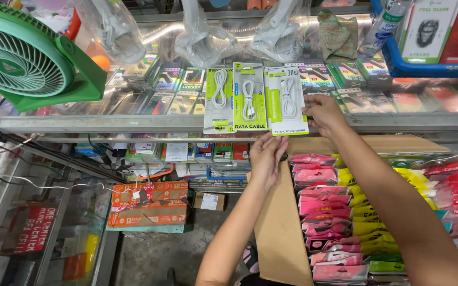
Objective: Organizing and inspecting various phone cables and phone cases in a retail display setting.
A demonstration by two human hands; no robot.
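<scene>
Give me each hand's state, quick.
Left hand: fingers at the bottom edge of the cable pack; grip cannot be told.
Right hand: pinching the same pack's right edge.

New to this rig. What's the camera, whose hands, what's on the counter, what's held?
There is one picture, from a camera worn on a person's head, looking down at their own two bare hands. No machine is involved. The right hand pinches the edge of a white cable pack lying on a glass counter, beside two more cable packs. The left hand touches the pack's bottom edge. Below stands a cardboard box of pink and yellow packets. A green fan sits at the left.
</scene>
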